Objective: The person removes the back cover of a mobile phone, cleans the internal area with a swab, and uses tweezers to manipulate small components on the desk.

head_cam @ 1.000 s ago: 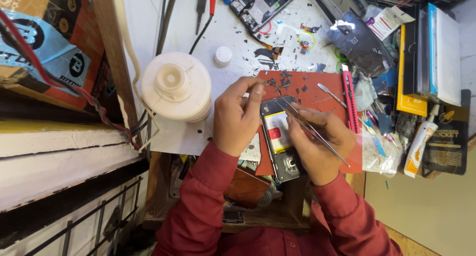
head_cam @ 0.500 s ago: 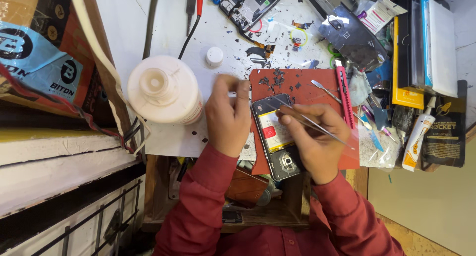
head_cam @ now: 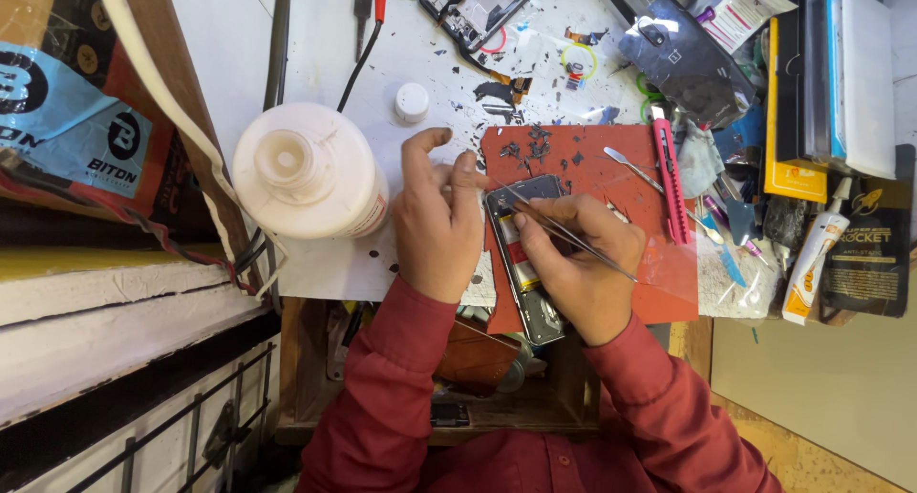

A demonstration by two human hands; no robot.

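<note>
An opened phone, its back cover off, is laid lengthwise on a red mat at the near edge of the white bench top. The mat appears to be there to keep small parts from being lost; dark chips are scattered over its far end.

The phone is steadied along its left edge by the left hand: the fingers are curled and the fingertips are pressed against the frame, while the thumb is raised clear. Whether anything is pinched between those fingers cannot be told.

A pair of thin metal tweezers is held by the right hand, gripped between thumb and forefinger like a pen, so that fine control is given. The tips are aimed at the upper left corner of the phone, right beside the left fingertips; the phone body lies partly under the right palm.

A white plastic bottle, uncapped, stands just left of the left hand, with its small white cap set apart behind it. A pink knife and a slim metal tool are kept on the mat's right side, within easy reach. A white tube lies further right among the clutter.
</note>
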